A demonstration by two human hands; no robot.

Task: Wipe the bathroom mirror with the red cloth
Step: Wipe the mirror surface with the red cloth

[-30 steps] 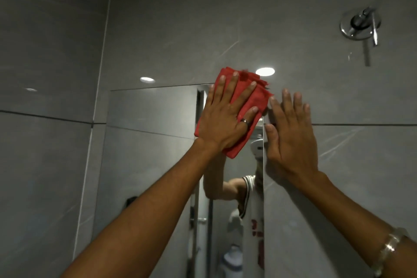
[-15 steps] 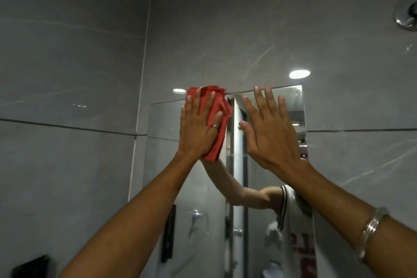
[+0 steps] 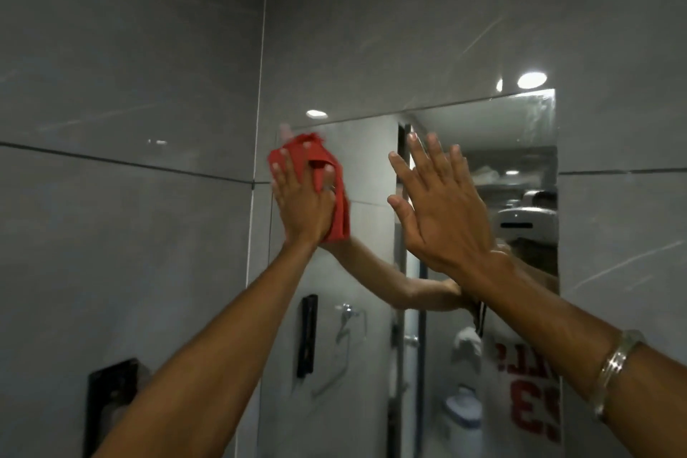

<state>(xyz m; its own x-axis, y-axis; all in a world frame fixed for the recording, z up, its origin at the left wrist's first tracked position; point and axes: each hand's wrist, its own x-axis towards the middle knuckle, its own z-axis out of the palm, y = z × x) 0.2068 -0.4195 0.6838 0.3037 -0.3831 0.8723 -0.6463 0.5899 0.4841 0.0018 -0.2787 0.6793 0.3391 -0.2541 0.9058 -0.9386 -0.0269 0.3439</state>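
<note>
The bathroom mirror is a tall frameless pane set into the grey tiled wall. My left hand presses the crumpled red cloth flat against the mirror's top left corner, fingers spread over it. My right hand is open with fingers apart, raised in front of the middle of the glass; whether the palm touches it I cannot tell. A metal bangle sits on my right wrist. The mirror reflects my arms and a white shirt with red print.
Grey tiled walls meet in a corner just left of the mirror. A black plate is fixed low on the left wall. The reflection shows a black holder, a chrome towel hook and a white appliance.
My left hand has slid the red cloth leftward along the mirror's top edge to its left corner. My right hand has come off the right edge toward the middle. The view has swung left.
</note>
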